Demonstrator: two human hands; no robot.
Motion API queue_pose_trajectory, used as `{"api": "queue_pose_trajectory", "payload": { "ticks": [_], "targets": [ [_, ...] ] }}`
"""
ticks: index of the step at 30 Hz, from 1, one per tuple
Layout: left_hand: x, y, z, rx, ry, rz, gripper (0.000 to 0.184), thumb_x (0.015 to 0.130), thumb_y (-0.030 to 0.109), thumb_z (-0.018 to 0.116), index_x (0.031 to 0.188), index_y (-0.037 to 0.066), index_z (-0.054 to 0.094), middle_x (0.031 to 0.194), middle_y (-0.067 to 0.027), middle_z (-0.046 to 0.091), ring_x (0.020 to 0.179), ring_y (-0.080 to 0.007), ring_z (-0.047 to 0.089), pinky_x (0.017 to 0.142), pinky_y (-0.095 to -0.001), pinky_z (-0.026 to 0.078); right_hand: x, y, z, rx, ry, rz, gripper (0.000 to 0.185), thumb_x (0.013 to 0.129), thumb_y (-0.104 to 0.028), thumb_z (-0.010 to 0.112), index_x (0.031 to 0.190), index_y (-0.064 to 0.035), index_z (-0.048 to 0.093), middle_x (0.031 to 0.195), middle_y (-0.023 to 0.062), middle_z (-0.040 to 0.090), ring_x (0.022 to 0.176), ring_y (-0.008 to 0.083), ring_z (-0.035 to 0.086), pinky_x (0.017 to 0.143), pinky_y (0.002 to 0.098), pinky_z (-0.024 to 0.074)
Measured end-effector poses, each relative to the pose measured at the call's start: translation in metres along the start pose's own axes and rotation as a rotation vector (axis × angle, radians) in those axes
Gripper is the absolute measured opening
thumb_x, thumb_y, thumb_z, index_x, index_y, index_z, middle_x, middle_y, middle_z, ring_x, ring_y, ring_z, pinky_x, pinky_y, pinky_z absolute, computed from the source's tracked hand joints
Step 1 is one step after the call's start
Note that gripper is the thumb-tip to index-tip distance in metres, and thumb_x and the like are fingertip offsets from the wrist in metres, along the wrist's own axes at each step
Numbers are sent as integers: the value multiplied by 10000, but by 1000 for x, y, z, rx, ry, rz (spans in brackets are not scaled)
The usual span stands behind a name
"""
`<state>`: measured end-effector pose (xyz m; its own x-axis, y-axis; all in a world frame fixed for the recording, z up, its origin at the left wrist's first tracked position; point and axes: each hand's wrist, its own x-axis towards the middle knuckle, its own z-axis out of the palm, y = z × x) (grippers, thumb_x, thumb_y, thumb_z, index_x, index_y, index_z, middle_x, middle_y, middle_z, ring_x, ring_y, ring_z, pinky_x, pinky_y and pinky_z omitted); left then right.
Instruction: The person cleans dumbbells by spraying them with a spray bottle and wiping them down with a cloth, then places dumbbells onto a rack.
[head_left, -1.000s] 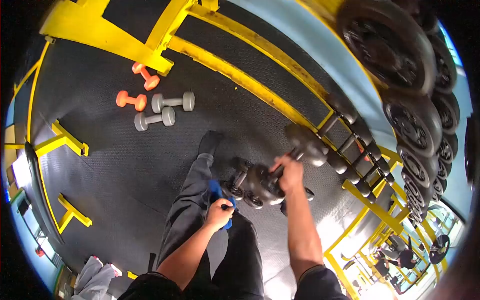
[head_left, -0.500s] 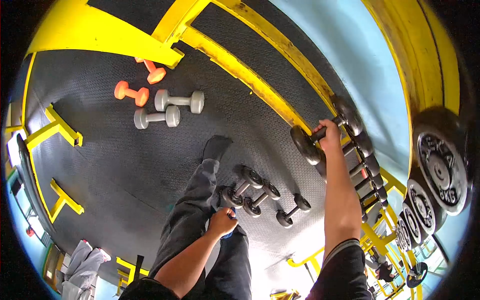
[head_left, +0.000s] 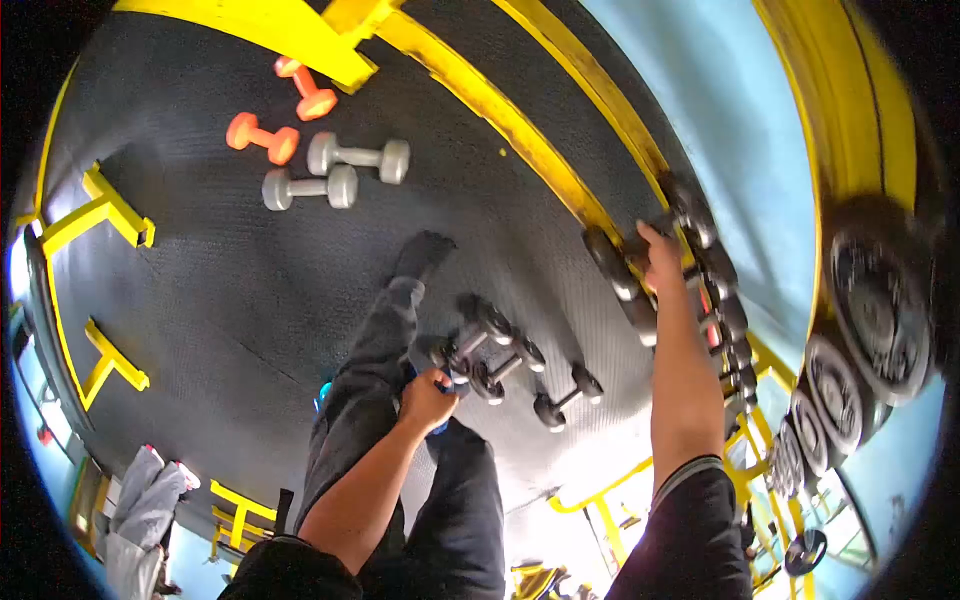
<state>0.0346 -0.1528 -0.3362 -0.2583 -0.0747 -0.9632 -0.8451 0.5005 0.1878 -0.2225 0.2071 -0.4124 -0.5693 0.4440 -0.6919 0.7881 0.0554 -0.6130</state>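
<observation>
My right hand point(head_left: 660, 258) is at the handle of a black dumbbell point(head_left: 608, 262) on the yellow rack point(head_left: 560, 170). A digit stretches out over the handle, and the fingers look apart though slightly blurred. More black dumbbells point(head_left: 735, 310) sit in a row along the rack beside it. My left hand point(head_left: 428, 402) is closed near my knee, with a bit of blue material point(head_left: 440, 427) showing beneath it; what the fingers hold is hidden. Just past it, several black dumbbells point(head_left: 495, 382) lie on the floor, one dumbbell point(head_left: 568, 398) apart from the others.
Two orange dumbbells point(head_left: 262, 138) and two grey dumbbells point(head_left: 310, 187) lie on the black rubber floor point(head_left: 200, 320). Yellow frame feet point(head_left: 105, 212) stand at left. Weight plates point(head_left: 878, 300) hang at far right. A person's grey-clad legs point(head_left: 145, 500) show at lower left.
My right hand's grip around the dumbbell handle has loosened, and the dumbbell sits slightly lower against the rack. The view has tilted, shifting the floor dumbbells upward in the picture.
</observation>
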Motion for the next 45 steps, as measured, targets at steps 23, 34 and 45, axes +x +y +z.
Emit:
{"api": "queue_pose_trajectory", "payload": {
  "ticks": [23, 34, 45],
  "targets": [
    [-156, -188, 209, -301, -11, 167, 148, 809, 57, 686, 927, 45, 599, 757, -48, 631, 618, -122, 610, 561, -270, 488, -451, 466, -196, -80, -145, 574, 151, 819, -36, 493, 921, -40, 604, 801, 78, 645, 629, 157, 594, 492, 305, 485],
    [-117, -311, 255, -501, 76, 85, 147, 798, 59, 687, 923, 44, 610, 763, -34, 610, 644, -111, 606, 617, -251, 484, -267, 552, -181, -1448, 89, -71, 730, 665, -233, 739, 1287, -112, 377, 1178, 164, 497, 1142, 357, 491, 977, 484, 392],
    [-120, -425, 303, -682, 112, 11, 145, 820, 59, 676, 939, 56, 593, 767, -36, 611, 656, -110, 608, 592, -253, 482, -225, 523, -192, -1453, -231, -127, 431, 679, -56, 638, 1096, -32, 532, 1040, 267, 621, 966, 451, 591, 863, 445, 496]
  ]
}}
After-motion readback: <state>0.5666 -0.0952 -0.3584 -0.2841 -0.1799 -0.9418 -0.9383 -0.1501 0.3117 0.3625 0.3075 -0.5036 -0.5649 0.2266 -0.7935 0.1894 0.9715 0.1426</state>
